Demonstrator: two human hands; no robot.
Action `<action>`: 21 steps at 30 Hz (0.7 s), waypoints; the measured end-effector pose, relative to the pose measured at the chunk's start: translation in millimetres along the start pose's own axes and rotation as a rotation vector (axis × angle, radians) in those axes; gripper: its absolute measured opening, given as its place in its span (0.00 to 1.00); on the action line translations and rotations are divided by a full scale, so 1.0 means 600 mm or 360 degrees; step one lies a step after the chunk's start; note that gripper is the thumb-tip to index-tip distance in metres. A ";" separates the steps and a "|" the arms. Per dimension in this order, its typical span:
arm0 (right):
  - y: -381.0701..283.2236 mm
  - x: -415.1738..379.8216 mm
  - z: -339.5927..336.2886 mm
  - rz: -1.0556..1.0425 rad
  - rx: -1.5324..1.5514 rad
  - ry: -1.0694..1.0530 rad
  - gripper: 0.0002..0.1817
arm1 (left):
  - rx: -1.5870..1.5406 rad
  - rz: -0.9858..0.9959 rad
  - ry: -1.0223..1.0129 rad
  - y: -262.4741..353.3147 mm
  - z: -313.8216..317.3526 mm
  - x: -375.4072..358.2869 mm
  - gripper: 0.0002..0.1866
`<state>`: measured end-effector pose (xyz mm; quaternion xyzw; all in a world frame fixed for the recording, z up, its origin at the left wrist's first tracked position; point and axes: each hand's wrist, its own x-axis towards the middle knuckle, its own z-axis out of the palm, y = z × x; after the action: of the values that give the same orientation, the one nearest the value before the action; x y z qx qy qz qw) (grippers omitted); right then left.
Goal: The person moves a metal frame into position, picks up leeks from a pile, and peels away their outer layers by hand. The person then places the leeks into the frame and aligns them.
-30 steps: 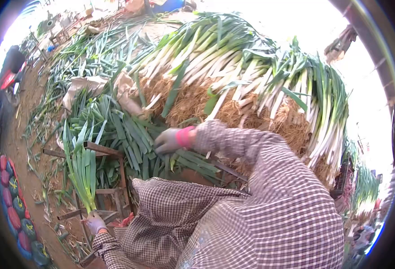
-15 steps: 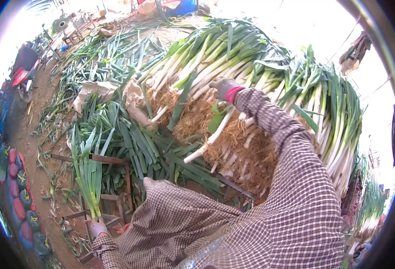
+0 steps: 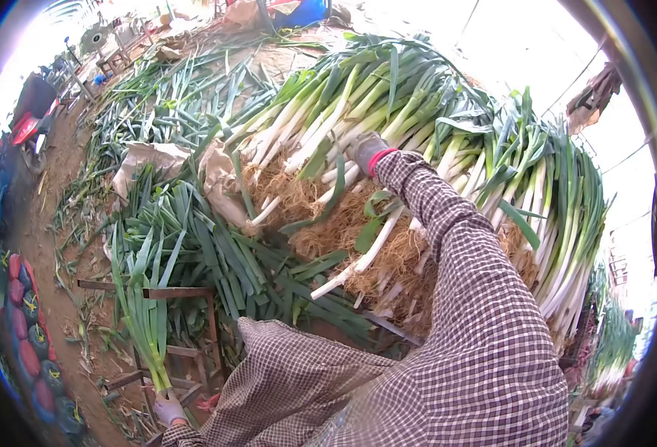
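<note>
My left hand (image 3: 169,408), in a pale glove at the lower left, is closed round the lower stalks of a bunch of green leeks (image 3: 148,320), whose leaves point up. My right hand (image 3: 365,153), in a grey glove with a pink cuff, lies on the white stalks of the large leek pile (image 3: 388,97). Its fingers are curled against a stalk and partly hidden. Below that hand are brown roots (image 3: 328,235). One loose leek (image 3: 365,257) slants across the roots with its white end toward the lower left.
A rusty metal frame (image 3: 175,293) stands beside the bunch, with cut green leaves (image 3: 231,246) behind it. Brown paper (image 3: 219,179) lies by the pile. Red and dark bundles (image 3: 26,354) line the far left. A blue object (image 3: 304,13) is at the top.
My right hand has moved slightly left and down onto the stalks, and a green leaf near it has bent. My left hand and its bunch have shifted slightly downward.
</note>
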<state>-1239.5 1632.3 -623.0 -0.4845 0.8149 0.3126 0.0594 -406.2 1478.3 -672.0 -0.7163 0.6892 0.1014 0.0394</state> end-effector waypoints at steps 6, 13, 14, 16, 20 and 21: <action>0.012 -0.131 -0.025 -0.0137 0.0216 0.0244 0.21 | -0.0055 -0.0004 -0.0086 0.028 -0.027 -0.014 0.14; 0.032 -0.070 0.000 0.0006 0.0162 0.0181 0.13 | -0.0018 0.0030 -0.0020 0.027 -0.031 -0.021 0.15; 0.045 -0.066 -0.022 -0.0006 0.0115 0.0355 0.12 | -0.0021 0.0045 -0.0010 0.021 -0.025 -0.019 0.15; 0.058 -0.057 -0.058 0.0245 0.0419 0.0403 0.12 | 0.0020 0.0091 0.0055 0.014 -0.017 -0.015 0.16; 0.042 -0.060 -0.101 0.0100 0.0287 0.0129 0.16 | 0.0007 0.0022 -0.0019 0.021 -0.025 -0.016 0.16; 0.042 -0.040 -0.087 0.0070 0.0180 0.0166 0.17 | -0.0007 -0.0012 -0.0054 0.028 -0.029 -0.020 0.16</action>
<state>-1237.2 1629.1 -560.3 -0.4780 0.8437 0.2416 0.0372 -421.7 1485.7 -651.2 -0.7172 0.6855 0.1150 0.0499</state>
